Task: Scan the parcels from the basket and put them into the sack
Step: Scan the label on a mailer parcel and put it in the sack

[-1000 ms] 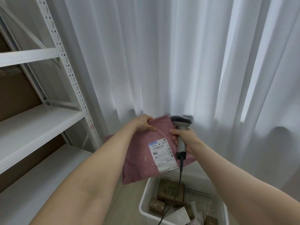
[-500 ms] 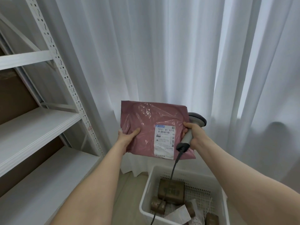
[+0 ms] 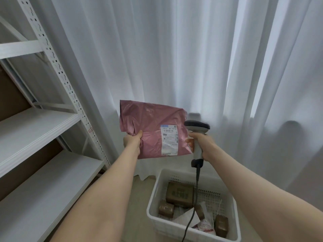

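A pink plastic mailer parcel point(image 3: 150, 126) is held up in front of the curtain, its white label point(image 3: 169, 139) facing me. My left hand point(image 3: 132, 140) pinches its lower left edge. My right hand point(image 3: 201, 143) grips the handle of a grey barcode scanner point(image 3: 197, 127) just right of the parcel, the scanner head beside the label. Its black cable hangs down into the white basket point(image 3: 153, 198) below, which holds several brown taped parcels point(image 3: 179, 193) and some white and red packets. No sack is in view.
White metal shelving point(image 3: 35, 123) with perforated uprights fills the left side, its lower boards bare. White curtains point(image 3: 174, 58) hang close behind the parcel. A strip of beige floor shows between the shelving and the basket.
The parcel has been lifted and turned upright with its label toward me. My left hand shifted from its top edge to its lower left edge. The scanner moved right, off the parcel's face.
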`<state>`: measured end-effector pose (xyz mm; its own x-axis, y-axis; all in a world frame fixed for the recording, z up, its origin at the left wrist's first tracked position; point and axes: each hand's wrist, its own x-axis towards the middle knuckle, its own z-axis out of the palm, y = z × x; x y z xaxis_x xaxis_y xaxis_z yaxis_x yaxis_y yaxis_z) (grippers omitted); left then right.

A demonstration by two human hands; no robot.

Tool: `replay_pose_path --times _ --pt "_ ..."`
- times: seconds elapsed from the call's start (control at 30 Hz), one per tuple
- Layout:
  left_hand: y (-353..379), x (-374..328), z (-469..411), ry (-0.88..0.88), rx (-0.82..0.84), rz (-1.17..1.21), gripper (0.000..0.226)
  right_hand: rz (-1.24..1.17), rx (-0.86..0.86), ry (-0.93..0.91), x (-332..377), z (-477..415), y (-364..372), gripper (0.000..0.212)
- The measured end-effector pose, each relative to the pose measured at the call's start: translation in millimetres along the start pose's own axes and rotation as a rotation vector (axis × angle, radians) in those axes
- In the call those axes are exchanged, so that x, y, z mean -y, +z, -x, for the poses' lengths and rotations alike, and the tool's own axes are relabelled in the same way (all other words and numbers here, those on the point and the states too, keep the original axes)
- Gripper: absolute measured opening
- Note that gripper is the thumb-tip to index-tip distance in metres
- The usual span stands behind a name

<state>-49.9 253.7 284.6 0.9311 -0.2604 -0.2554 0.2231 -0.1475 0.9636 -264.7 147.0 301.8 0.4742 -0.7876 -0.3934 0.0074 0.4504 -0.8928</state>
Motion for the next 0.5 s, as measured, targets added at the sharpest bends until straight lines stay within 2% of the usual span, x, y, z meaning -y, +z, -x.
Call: replay_pose_path --times 0.1,0.33,0.5 --pt "4.9 6.4 -2.3 0.000 -0.007 -0.012 0.044 0.151 0.104 -0.015 -7.9 8.0 4.6 0.015" --pt "6.1 11.9 -11.8 0.006 -0.013 -0.028 0.060 0.163 0.157 0.025 -3.8 17.5 13.0 0.012" --pt "-0.6 13.0 -20.1 0.016 -0.026 -0.016 0.052 0.180 0.179 0.052 1.8 22.1 15.4 0.004"
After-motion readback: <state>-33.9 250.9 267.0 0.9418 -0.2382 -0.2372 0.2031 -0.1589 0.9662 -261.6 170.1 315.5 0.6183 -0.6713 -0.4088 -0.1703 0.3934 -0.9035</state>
